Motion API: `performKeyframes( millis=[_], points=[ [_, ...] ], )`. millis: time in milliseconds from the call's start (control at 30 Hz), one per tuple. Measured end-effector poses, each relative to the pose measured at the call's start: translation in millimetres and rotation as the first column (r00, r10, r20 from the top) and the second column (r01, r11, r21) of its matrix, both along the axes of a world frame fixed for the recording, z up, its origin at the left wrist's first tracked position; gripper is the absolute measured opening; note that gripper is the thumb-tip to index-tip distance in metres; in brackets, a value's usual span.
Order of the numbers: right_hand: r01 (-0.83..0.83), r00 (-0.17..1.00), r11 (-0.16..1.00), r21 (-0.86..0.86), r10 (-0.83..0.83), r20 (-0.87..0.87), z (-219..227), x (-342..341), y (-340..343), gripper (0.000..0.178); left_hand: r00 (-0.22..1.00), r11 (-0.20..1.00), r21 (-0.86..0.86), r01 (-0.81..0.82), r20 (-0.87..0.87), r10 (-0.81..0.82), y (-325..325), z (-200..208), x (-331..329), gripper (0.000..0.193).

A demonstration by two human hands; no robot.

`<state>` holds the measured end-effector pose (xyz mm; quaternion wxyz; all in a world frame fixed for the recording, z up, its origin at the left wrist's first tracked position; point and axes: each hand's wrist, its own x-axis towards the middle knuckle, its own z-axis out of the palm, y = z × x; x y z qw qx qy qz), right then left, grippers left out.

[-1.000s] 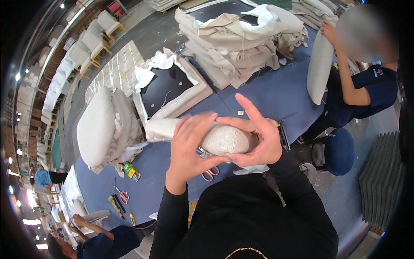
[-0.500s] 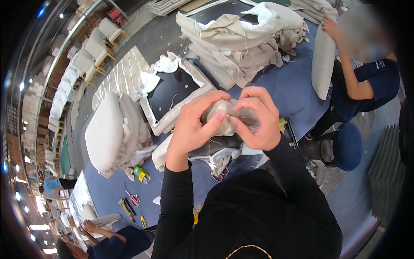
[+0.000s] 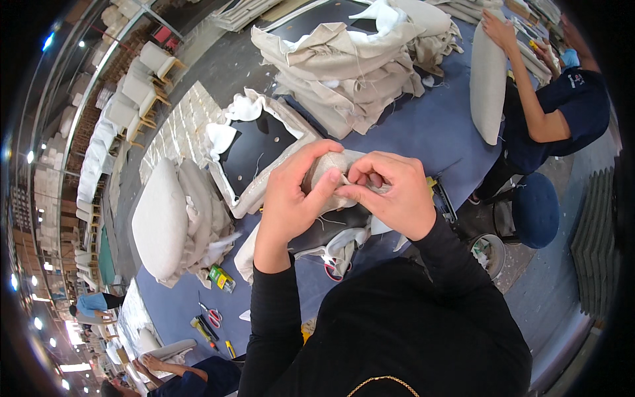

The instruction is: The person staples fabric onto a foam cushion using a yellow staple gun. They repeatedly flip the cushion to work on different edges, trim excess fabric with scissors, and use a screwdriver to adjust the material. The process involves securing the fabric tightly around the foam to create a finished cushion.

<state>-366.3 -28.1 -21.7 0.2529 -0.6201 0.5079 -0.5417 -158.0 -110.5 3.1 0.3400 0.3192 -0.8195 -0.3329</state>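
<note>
Rounded beige fabric corner (image 3: 329,161), left hand (image 3: 291,198) cupping its left, right hand (image 3: 397,193) now pinching its right edge, tighter than before.

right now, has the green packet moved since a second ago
No, the green packet keeps its place, lower right of the left cushion stack; only the view shifted.

Near panel (image 3: 331,233): apparently on table (image 3: 423,139)
Cushion stack (image 3: 162,221): left of near panel
Fabric heap (image 3: 344,76): beyond it
Stool (image 3: 534,210): right of bin (image 3: 498,247)
</note>
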Motion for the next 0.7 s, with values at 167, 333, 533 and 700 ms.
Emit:
performKeyframes(
  millis=[167,333,533,700],
  points=[
    [-0.038,0.998,0.999,-0.016,0.039,0.048,-5.4,-1.6,-1.4,0.019,1.000,0.999,-0.032,-0.011,0.015,0.011,1.1,-4.0,-4.8,0.035],
    [-0.085,0.995,0.987,-0.138,0.077,-0.060,-10.1,-11.5,-11.2,0.018,0.993,0.995,0.047,0.086,0.075,-0.089,-13.4,7.4,-6.5,0.037],
    [-0.190,0.981,0.969,-0.158,0.181,-0.070,-23.3,-24.9,-26.6,0.024,0.883,0.860,0.199,0.469,-0.095,-0.460,-67.8,6.3,-15.0,0.036],
    [-0.136,0.989,0.969,-0.207,0.121,-0.086,-22.1,-36.8,-40.9,0.035,0.902,0.882,0.218,0.418,0.013,-0.431,-81.2,-1.8,-24.5,0.037]
  ],
)
